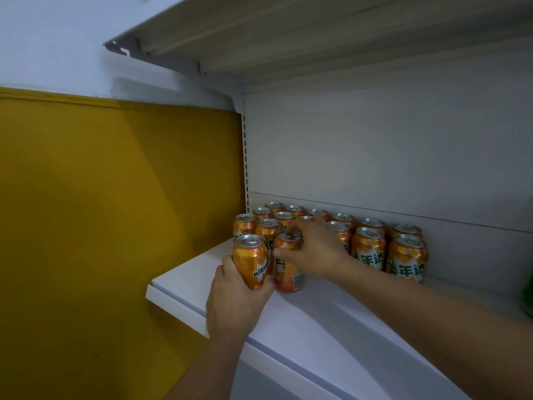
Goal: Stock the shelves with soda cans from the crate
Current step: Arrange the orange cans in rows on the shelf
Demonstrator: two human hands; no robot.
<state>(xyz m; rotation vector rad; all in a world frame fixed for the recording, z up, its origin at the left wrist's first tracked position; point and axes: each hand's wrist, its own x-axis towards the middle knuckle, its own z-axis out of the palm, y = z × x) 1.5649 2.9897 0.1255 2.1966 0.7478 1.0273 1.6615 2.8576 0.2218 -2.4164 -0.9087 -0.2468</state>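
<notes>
both hands grip orange cans: left hand low, right hand on top.

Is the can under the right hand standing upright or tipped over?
Upright: the can stands on its base on the shelf, top facing up, with the right hand gripping its rim.

At the front left of the shelf, one can reads "MIRIN", the rest hidden; at the shelf's right, two front cans each read "美年达".

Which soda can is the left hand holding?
The front-left can lettered MIRINDA; the left hand wraps its lower body, the right hand grips the neighbouring can from above.
</notes>
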